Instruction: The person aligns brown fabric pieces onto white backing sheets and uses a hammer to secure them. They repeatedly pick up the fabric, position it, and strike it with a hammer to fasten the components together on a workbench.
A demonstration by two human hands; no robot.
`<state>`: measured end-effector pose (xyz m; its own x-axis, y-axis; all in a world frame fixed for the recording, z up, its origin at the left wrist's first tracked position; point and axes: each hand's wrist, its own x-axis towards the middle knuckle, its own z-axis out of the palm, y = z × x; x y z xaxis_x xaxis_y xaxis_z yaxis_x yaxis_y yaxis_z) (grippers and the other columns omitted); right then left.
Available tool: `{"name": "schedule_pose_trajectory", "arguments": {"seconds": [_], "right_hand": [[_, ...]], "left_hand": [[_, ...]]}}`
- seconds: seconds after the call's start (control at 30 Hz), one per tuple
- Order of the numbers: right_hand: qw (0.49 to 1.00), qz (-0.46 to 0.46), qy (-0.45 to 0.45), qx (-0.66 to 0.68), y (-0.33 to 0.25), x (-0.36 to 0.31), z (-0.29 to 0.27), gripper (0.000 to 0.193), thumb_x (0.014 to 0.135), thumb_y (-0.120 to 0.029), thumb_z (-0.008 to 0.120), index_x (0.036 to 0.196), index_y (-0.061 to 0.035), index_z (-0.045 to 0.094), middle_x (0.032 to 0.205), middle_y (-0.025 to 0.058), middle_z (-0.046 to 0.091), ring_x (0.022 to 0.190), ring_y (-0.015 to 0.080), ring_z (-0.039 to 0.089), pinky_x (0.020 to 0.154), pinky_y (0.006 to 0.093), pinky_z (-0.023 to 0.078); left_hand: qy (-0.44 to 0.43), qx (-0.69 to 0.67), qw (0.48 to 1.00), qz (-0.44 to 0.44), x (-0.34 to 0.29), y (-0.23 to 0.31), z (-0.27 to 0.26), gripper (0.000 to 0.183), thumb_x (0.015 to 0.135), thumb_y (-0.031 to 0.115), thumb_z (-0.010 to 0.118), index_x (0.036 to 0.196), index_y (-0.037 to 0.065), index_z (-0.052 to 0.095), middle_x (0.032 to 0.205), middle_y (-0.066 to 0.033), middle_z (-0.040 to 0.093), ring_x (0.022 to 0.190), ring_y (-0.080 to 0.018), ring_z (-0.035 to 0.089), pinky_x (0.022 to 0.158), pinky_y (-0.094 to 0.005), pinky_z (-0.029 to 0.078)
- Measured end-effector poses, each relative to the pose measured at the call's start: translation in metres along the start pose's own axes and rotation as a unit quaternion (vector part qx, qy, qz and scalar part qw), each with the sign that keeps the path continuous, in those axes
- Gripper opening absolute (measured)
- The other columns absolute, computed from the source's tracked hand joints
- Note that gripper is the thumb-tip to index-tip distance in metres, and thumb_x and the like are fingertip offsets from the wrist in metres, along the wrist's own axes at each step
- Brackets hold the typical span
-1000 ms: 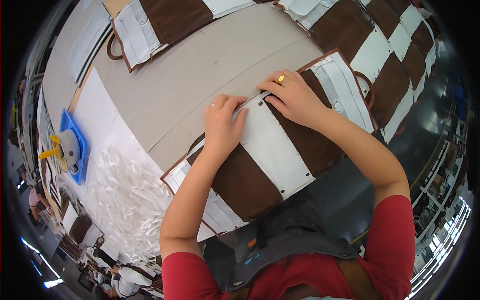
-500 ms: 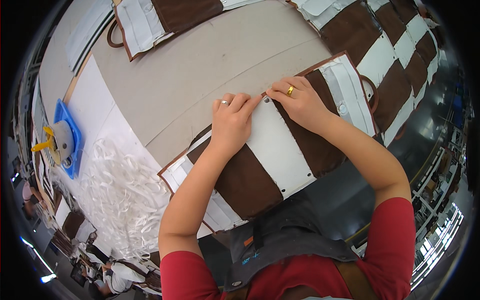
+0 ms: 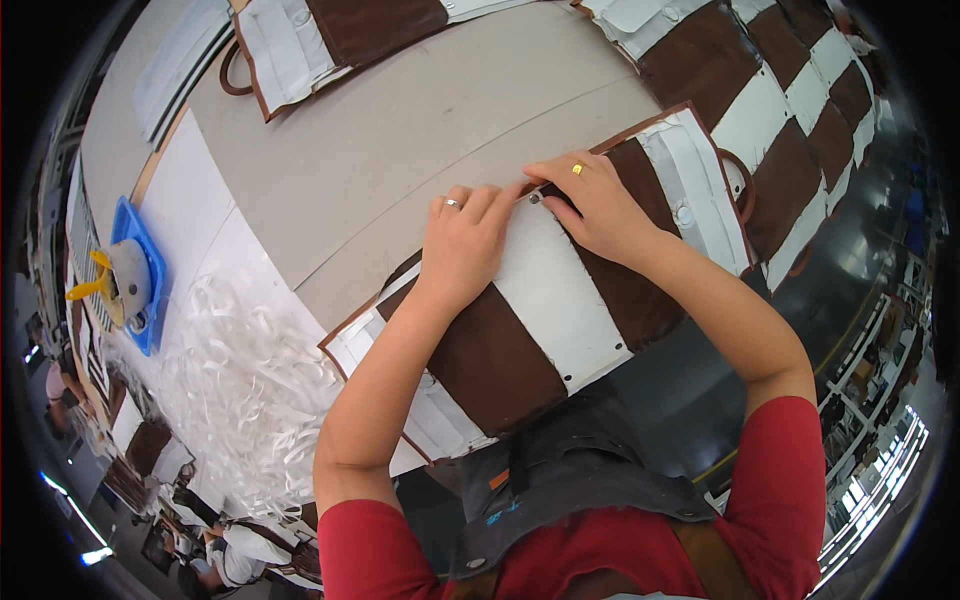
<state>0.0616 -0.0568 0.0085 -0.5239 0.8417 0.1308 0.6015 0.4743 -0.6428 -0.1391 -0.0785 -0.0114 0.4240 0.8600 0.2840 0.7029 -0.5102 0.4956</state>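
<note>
A brown-and-white striped bag panel lies inside up before me, with raw seams, white pockets at both ends and a brown handle loop at its right. My left hand is closed on the panel's far edge, fingertips pinching the brown binding. Beside it, my right hand curls its fingers over that same edge. Its thumb rests lower on the near face, apart from the index finger, by a small metal snap. Two dark studs show at the near end of the white stripe.
White ribbon strips are heaped at the left. Past them, a blue tray holds a whitish pot with a yellow-handled tool. Another bag panel lies at the far side. More striped panels overlap at the right, hanging over the table edge.
My right thumb has slid down and away from the index finger, widening the grip at the edge. The left hand stays on the binding. The panel has hardly moved.
</note>
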Motion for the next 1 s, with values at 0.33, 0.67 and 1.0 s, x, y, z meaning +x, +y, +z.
{"name": "schedule_pose_trajectory", "arguments": {"seconds": [0.33,0.67,1.0], "right_hand": [[0.995,-0.014,-0.079,-0.061,-0.005,0.010,-0.006,0.032,0.083,0.000,0.057,0.111,-0.0133,0.062,0.105,-0.0005,0.062,0.101,0.0195,0.053,0.090,0.0364,0.035],[0.968,-0.140,-0.037,-0.204,-0.007,0.001,0.002,0.033,0.078,-0.001,0.061,0.109,-0.0109,0.064,0.107,-0.0024,0.062,0.104,0.0177,0.055,0.092,0.0357,0.037],[0.995,-0.040,-0.085,-0.023,-0.030,0.013,0.016,0.032,0.080,-0.001,0.062,0.111,-0.0056,0.059,0.105,0.0068,0.059,0.106,0.0255,0.054,0.091,0.0375,0.043]], "left_hand": [[-0.054,-0.210,0.954,-0.206,-0.008,-0.006,-0.028,0.018,0.083,0.004,0.063,0.101,0.003,0.064,0.088,-0.0092,0.058,0.083,-0.0241,0.058,0.072,-0.0331,0.049],[-0.021,0.030,0.999,0.034,-0.025,-0.010,-0.019,0.030,0.077,-0.002,0.061,0.104,0.007,0.066,0.090,-0.0043,0.058,0.081,-0.0222,0.055,0.072,-0.0339,0.044],[-0.014,-0.147,0.977,-0.154,-0.034,-0.013,-0.040,0.018,0.082,0.001,0.064,0.099,0.005,0.064,0.092,-0.0080,0.058,0.084,-0.0274,0.055,0.074,-0.0351,0.046]]}}
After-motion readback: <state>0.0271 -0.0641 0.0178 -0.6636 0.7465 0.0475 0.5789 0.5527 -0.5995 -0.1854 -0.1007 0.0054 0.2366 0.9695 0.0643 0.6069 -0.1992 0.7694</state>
